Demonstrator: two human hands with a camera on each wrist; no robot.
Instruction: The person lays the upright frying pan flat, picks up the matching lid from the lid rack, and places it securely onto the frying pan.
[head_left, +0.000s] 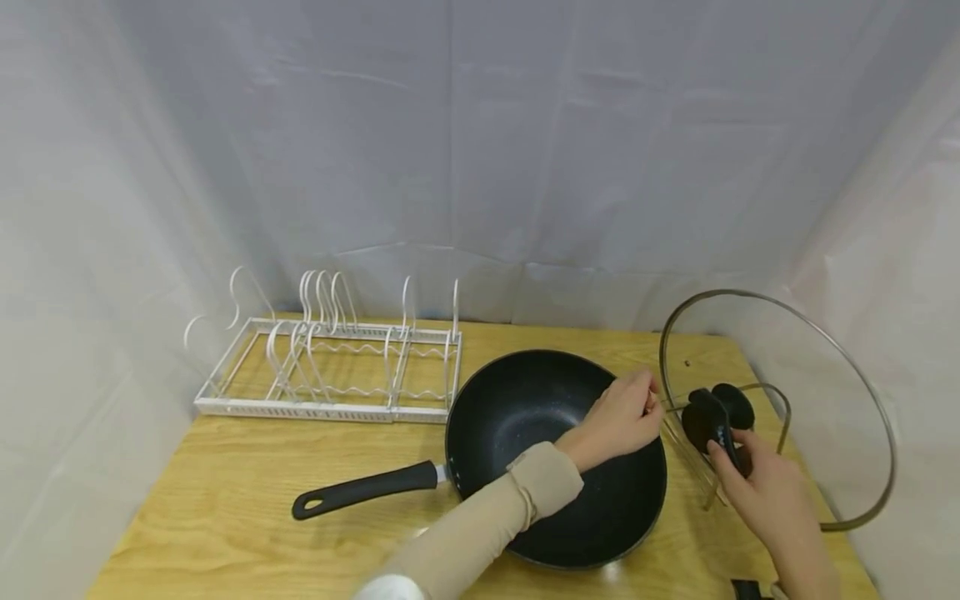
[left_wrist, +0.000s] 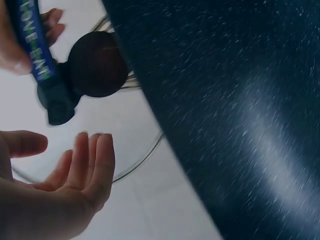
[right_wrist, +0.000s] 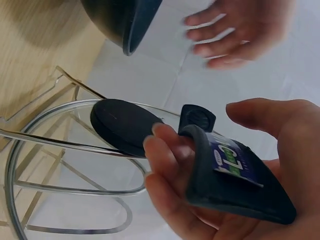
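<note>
A large glass lid with a metal rim (head_left: 739,292) stands upright on the right. My right hand (head_left: 776,483) grips its black handle (right_wrist: 240,180), fingers curled under the handle's arch and thumb lifted off it in the right wrist view. A metal wire stand (right_wrist: 80,187) is beside the lid, together with a black disc (right_wrist: 125,126). My left hand (head_left: 618,417) is over the right side of a black frying pan (head_left: 517,425), near the lid's rim. In the left wrist view that hand (left_wrist: 75,180) has loosely bent fingers, thumb apart, holding nothing.
The pan's long black handle (head_left: 367,490) points left across the wooden table (head_left: 247,500). A white wire rack (head_left: 300,408) with several upright loops lies at the back left. Pale sheeting (head_left: 510,150) hangs behind the table and along both sides.
</note>
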